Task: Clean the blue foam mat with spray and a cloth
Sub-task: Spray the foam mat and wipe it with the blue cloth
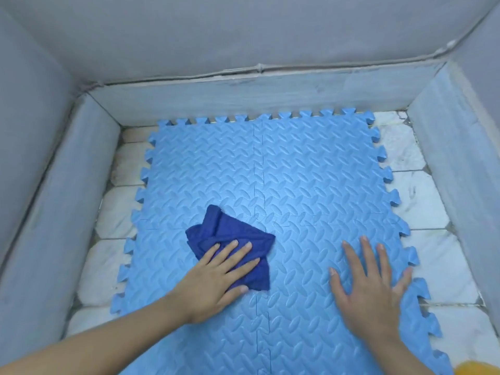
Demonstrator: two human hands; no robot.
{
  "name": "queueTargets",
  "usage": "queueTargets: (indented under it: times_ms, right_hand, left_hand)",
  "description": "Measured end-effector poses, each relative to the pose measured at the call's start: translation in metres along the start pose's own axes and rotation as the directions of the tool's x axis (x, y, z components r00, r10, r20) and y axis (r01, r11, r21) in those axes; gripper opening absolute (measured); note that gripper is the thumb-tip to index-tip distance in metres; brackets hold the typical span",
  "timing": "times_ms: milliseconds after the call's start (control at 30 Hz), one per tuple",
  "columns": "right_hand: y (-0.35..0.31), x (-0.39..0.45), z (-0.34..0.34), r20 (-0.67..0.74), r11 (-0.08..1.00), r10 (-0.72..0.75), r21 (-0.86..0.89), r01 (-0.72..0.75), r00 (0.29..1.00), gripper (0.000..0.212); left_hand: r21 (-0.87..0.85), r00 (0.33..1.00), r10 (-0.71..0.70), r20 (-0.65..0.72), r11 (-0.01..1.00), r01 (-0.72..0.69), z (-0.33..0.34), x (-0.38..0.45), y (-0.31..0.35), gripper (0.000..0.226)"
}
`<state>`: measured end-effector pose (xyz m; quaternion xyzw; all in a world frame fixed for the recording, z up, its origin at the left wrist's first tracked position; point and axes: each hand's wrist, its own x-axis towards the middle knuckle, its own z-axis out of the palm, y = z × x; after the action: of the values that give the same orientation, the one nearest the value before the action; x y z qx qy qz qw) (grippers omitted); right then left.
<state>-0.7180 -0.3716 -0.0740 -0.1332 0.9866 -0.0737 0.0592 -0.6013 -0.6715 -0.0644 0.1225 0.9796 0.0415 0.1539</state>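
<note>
A light blue foam mat [297, 171] of interlocking tiles with toothed edges covers the middle of the floor. On its left half lies a crumpled dark blue cloth [216, 228]. My left hand [216, 277] presses flat on the near part of the cloth, fingers spread over it. To the right, my right hand [370, 288] rests palm down on the bare mat with fingers apart and nothing under it. No spray bottle is in view.
White marble floor tiles [422, 204] show around the mat. Low grey skirting and grey walls [243, 101] enclose the floor on the left, far and right sides. An orange-yellow object [479, 368] peeks in at the bottom right corner.
</note>
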Motion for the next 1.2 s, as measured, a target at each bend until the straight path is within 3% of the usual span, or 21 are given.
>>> queueTargets:
  times_ms: [67,100,200,267,467,567,733,800,900,967,1100,1200]
  right_hand:
    - [0.000,-0.001,0.003,-0.013,1.000,0.003,-0.004,-0.004,1.000,0.063]
    - [0.000,-0.002,0.005,-0.027,1.000,0.001,-0.014,-0.001,1.000,0.062]
    - [-0.002,-0.001,0.005,-0.055,0.999,0.006,-0.040,-0.009,0.998,0.062]
    - [-0.005,-0.001,0.004,-0.024,0.997,0.001,-0.078,-0.003,1.000,0.061]
    - [-0.025,0.010,-0.001,0.048,0.995,0.032,-0.092,-0.027,0.998,0.062]
    - [-0.049,0.032,0.010,0.017,0.991,-0.121,-0.061,0.122,0.992,0.060]
    - [-0.049,0.039,0.017,0.054,0.979,-0.192,-0.056,0.195,0.980,0.062]
    - [-0.050,0.037,0.015,0.071,0.973,-0.209,-0.085,0.215,0.975,0.064]
    - [-0.048,0.041,0.015,0.103,0.976,-0.202,-0.066,0.209,0.974,0.065]
    - [-0.050,0.040,0.014,0.126,0.972,-0.202,-0.093,0.214,0.971,0.066]
    - [-0.057,0.044,0.001,0.227,0.973,-0.148,-0.140,0.182,0.963,0.072]
    - [-0.062,0.049,-0.014,0.336,0.974,-0.113,-0.147,0.171,0.935,0.070]
  left_hand:
    - [-0.030,0.994,-0.098,-0.054,0.995,0.097,-0.003,0.019,-0.039,0.061]
    - [-0.095,0.972,-0.225,-0.072,0.971,0.218,-0.006,0.031,-0.057,0.064]
    - [-0.308,0.757,-0.651,-0.064,0.734,0.605,-0.014,0.066,-0.083,0.067]
    - [-0.305,0.675,-0.733,-0.080,0.663,0.684,-0.015,0.078,-0.080,0.066]
    - [-0.233,0.759,-0.637,-0.134,0.765,0.601,-0.009,0.067,-0.079,0.070]
    - [-0.225,0.781,-0.594,-0.193,0.802,0.554,-0.004,0.067,-0.064,0.069]
    - [-0.147,0.959,-0.221,-0.178,0.970,0.196,0.006,0.050,-0.001,0.062]
    - [-0.183,0.944,-0.282,-0.169,0.951,0.251,0.001,0.057,-0.016,0.066]
    - [-0.320,0.789,-0.606,-0.105,0.771,0.550,-0.012,0.076,-0.074,0.071]
    - [-0.379,0.733,-0.679,0.017,0.675,0.634,-0.022,0.079,-0.098,0.073]
    - [-0.301,0.802,-0.586,0.117,0.749,0.591,-0.031,0.066,-0.085,0.070]
    - [-0.223,0.825,-0.561,0.062,0.798,0.560,-0.021,0.045,-0.067,0.062]
